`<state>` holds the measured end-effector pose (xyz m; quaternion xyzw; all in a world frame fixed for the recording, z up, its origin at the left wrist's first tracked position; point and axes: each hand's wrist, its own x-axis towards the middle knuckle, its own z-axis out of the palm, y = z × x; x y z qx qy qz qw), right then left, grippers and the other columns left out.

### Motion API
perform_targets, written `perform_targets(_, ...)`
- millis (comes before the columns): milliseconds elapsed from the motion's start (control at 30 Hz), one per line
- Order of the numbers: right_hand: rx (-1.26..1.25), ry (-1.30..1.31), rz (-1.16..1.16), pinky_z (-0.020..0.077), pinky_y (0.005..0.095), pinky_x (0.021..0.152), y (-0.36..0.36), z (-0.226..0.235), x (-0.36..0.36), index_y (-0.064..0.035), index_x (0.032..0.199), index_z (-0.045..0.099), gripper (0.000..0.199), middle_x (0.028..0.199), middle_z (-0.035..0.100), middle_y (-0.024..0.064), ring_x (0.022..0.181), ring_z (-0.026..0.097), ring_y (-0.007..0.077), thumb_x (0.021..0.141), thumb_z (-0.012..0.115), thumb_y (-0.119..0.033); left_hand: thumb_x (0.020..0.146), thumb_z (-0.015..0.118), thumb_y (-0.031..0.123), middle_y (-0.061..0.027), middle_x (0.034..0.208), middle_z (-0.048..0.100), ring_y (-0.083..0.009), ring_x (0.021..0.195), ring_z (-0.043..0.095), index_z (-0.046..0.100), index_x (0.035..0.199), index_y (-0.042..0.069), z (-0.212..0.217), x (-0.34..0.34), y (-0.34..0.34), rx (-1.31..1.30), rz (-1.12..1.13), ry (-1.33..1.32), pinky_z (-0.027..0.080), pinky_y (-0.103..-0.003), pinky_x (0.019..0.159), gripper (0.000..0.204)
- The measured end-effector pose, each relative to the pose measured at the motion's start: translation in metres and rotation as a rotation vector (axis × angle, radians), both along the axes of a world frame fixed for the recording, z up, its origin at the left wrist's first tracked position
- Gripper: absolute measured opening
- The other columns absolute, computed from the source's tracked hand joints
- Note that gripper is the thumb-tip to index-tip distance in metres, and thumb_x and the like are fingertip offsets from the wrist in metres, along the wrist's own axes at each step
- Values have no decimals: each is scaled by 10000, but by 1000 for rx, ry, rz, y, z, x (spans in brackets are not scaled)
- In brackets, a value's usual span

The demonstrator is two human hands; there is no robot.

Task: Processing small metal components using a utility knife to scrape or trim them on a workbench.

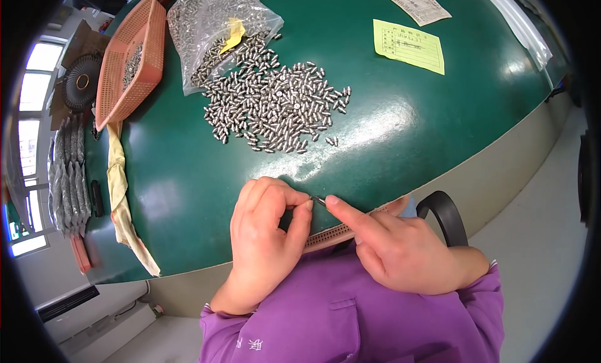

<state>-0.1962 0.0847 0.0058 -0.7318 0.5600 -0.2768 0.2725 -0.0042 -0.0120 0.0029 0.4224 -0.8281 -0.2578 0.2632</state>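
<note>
My left hand (266,222) is raised near the table's front edge, its thumb and index finger pinched on a small metal part (320,201). The fingertips hide some of this part, and its dark end sticks out to the right. From the right comes my right hand (404,247), index finger stretched out so its tip touches that end. Its thumb hangs apart, and the other fingers are partly hidden behind the hand. Beyond both hands lies a loose pile of small silvery metal parts (278,106), with a couple lying apart at its near right side.
A clear plastic bag (216,25) of the same parts spills onto the green table (438,125). Left of it stands a pink basket (144,78). Yellow cloth (119,181) runs along the left edge. A yellow paper slip (410,47) lies far right. Pink mesh (328,236) shows below my hands.
</note>
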Motion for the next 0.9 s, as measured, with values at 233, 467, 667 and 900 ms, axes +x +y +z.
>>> perform_targets(233,30,103,-14,526,370,539,2,5,3,-62,1489,497,706,812,636,91,629,631,237,798,605,30,754,747,-27,-77,829,608,-282,788,586,621,802,56,1,1,0,10,-9,5,473,-383,692,159)
perform_targets(467,23,-40,5,513,363,523,-4,1,-2,-73,1485,507,703,845,652,95,631,632,239,798,615,33,752,748,-32,-76,825,610,-282,778,584,624,806,58,0,1,-2,-1,-25,4,473,-386,687,163)
perform_targets(667,-9,11,22,506,354,509,-7,12,-3,-89,1473,522,691,824,639,105,601,613,249,799,626,20,752,744,-38,-82,823,609,-289,774,583,623,811,53,2,0,-2,-28,-38,0,471,-389,685,162)
perform_targets(900,29,60,1,551,372,625,0,1,-5,-96,1472,522,667,848,653,118,702,654,290,823,618,27,769,746,-15,-98,858,634,-303,819,608,659,881,46,10,11,-2,69,-218,-1,489,-401,740,154)
